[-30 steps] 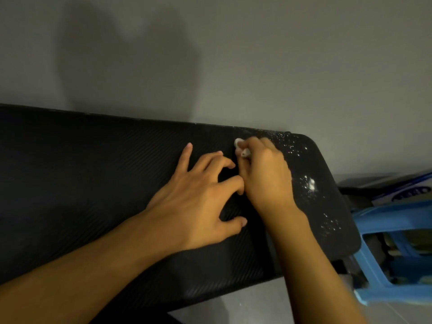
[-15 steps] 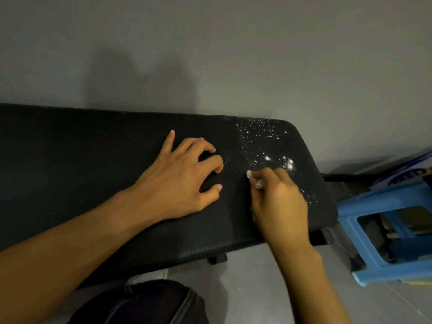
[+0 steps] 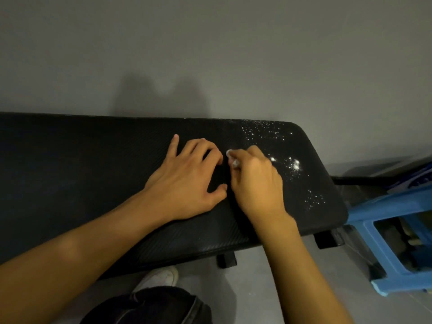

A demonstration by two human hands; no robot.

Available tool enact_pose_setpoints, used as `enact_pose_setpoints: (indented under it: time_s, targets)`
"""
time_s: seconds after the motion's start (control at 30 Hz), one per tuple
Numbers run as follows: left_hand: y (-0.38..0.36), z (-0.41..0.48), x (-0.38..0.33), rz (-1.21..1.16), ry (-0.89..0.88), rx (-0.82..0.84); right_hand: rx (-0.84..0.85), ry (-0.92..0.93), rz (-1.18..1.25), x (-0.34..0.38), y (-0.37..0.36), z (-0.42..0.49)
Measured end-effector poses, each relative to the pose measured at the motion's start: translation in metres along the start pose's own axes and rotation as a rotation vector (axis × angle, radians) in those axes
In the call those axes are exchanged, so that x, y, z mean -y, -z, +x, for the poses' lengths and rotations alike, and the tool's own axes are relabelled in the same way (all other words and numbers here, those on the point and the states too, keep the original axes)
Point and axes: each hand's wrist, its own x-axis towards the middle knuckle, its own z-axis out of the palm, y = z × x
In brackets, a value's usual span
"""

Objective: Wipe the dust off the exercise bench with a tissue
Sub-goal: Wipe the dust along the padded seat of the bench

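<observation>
A plain grey wall fills the far half of the scene, matte, with a soft two-humped shadow low at its middle. The light is dim. The floor is smooth pale grey. At the right stands a blue plastic stool, and just beyond it lies a box with blue print, cut off by the edge. A dark bag lies at the near edge.

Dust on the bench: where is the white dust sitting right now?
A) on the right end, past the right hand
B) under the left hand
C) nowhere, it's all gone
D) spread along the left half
A: the white specks are scattered over the right end of the bench, to the right of the right hand that pinches the tissue; none show on the left half.
</observation>
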Motion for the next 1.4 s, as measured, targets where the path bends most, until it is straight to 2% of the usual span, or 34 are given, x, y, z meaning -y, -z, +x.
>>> enact_pose_setpoints:
  time_s: [0.17,0.4,0.5,0.63,0.8,0.9,1.07,1.17,1.3,1.4]
  targets:
    - [0.0,0.001,0.001,0.006,0.001,0.017,-0.016,0.027,0.036,-0.001,0.017,-0.078]
    - [0.003,0.0,0.002,0.004,-0.018,0.028,-0.099,-0.104,-0.049,-0.015,0.006,-0.042]
    - [0.004,-0.002,0.0,0.029,-0.035,0.054,-0.048,-0.02,0.021,-0.011,0.013,-0.08]
    - [0.007,0.0,-0.006,0.072,-0.029,0.098,-0.02,-0.107,0.014,-0.028,0.031,-0.131]
    - [0.012,0.016,-0.005,0.109,-0.046,0.199,-0.062,-0.121,-0.084,-0.048,0.031,-0.082]
    - [0.013,0.032,-0.001,0.072,-0.073,0.19,-0.048,-0.186,-0.027,-0.037,0.018,-0.041]
    - [0.002,0.035,0.008,0.012,-0.102,0.094,0.017,0.107,0.078,-0.009,0.017,-0.083]
    - [0.001,0.034,0.01,0.005,-0.11,0.088,-0.021,0.02,0.086,-0.028,0.028,-0.094]
    - [0.001,0.035,0.009,-0.01,-0.107,0.083,-0.019,-0.129,-0.005,-0.032,0.022,-0.048]
    - [0.002,0.034,0.008,-0.005,-0.106,0.079,0.043,-0.035,-0.003,-0.015,0.014,-0.037]
